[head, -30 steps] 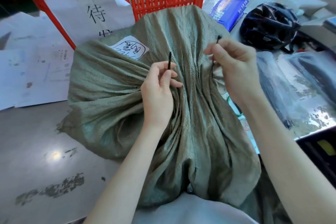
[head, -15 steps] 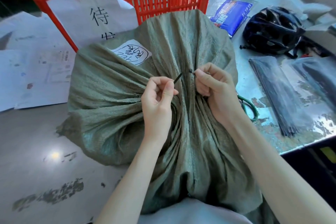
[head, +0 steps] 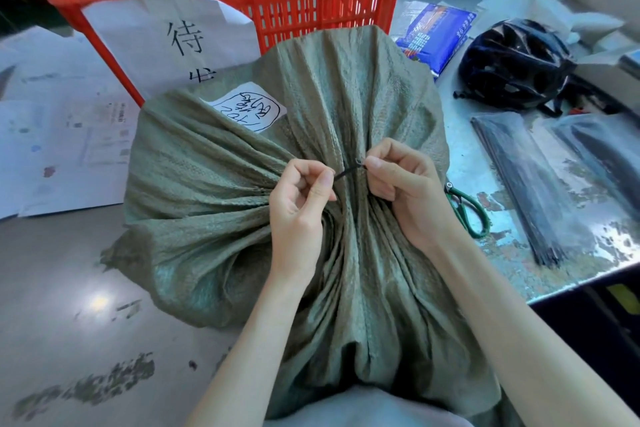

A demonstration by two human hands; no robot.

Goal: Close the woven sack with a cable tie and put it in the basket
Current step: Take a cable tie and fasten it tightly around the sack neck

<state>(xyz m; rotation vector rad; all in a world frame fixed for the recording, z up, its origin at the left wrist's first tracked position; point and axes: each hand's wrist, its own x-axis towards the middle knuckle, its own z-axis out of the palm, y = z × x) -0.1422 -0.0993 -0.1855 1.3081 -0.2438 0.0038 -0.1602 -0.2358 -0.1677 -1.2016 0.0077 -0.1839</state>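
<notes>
A grey-green woven sack [head: 214, 204] lies in front of me, its mouth gathered into a pleated neck at the middle. A thin black cable tie [head: 348, 172] runs around that neck. My left hand [head: 299, 208] pinches the tie's free end between thumb and forefinger. My right hand [head: 405, 191] pinches the other end, where the tie's head sits. The two ends meet between my fingertips. A white handwritten label [head: 249, 110] is stuck on the sack. The red plastic basket [head: 311, 3] stands just behind the sack.
A white paper sign [head: 166, 42] hangs on the basket's front. To the right lie green-handled scissors [head: 467, 210], bagged bundles of black cable ties [head: 519, 177], a black helmet [head: 512, 62] and a blue packet [head: 436, 35]. Papers [head: 52, 135] cover the left.
My hands came together from apart: the two tie ends, held upright a second ago, now meet over the sack's neck. The camera view shifted slightly.
</notes>
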